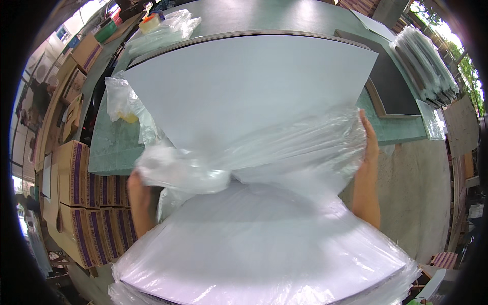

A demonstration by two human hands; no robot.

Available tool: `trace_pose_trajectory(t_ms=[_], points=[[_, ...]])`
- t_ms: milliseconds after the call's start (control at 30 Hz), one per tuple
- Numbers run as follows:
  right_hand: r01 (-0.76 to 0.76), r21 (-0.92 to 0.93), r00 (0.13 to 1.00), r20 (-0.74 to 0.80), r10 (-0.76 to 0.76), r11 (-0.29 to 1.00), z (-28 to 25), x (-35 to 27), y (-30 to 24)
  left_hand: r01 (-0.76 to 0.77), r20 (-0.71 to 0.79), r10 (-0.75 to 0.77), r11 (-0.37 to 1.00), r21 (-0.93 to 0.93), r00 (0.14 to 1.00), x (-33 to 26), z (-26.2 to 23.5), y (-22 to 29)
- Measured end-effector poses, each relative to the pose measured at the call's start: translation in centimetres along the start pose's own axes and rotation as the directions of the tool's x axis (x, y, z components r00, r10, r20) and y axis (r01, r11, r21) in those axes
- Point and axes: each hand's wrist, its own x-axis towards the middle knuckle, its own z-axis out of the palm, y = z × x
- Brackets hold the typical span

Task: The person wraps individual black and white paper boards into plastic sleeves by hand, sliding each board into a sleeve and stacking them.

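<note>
Closest to the person sat a stack of bagged white boards (264,249), and right above it both hands were working a clear plastic bag (264,157) over the near edge of a big white board (249,86) lying on the green table (109,147). The left hand (140,190) was clenched on the bunched film; the right hand (368,140) was flat and open, fingers pressed to the bag's side edge. I'd have kept the mouth spread wide and pulled evenly so it wouldn't snag the corners. Further back lay dark framed panels (394,86) and a tape roll (149,22).
</note>
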Motion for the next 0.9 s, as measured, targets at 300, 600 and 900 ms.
trace_pose_trajectory(t_ms=[300, 600, 900], points=[[-0.079, -0.194, 0.698, 0.689, 0.193, 0.978, 3.3, -1.5, 1.3, -0.633, 0.228, 0.59, 0.734, 0.249, 0.774, -2.4, 6.7, 10.0], [-0.216, -0.295, 0.564, 0.741, 0.365, 0.931, 9.3, -5.8, 3.8, -0.666, 0.946, -0.304, 0.73, 0.153, -0.117, -10.9, 21.5, 4.7], [-0.312, -0.109, 0.608, 0.74, 0.287, 0.944, 9.7, -5.4, 3.6, -0.755, 0.809, -0.588, 0.517, 0.403, 0.029, -8.8, 21.8, -2.6]])
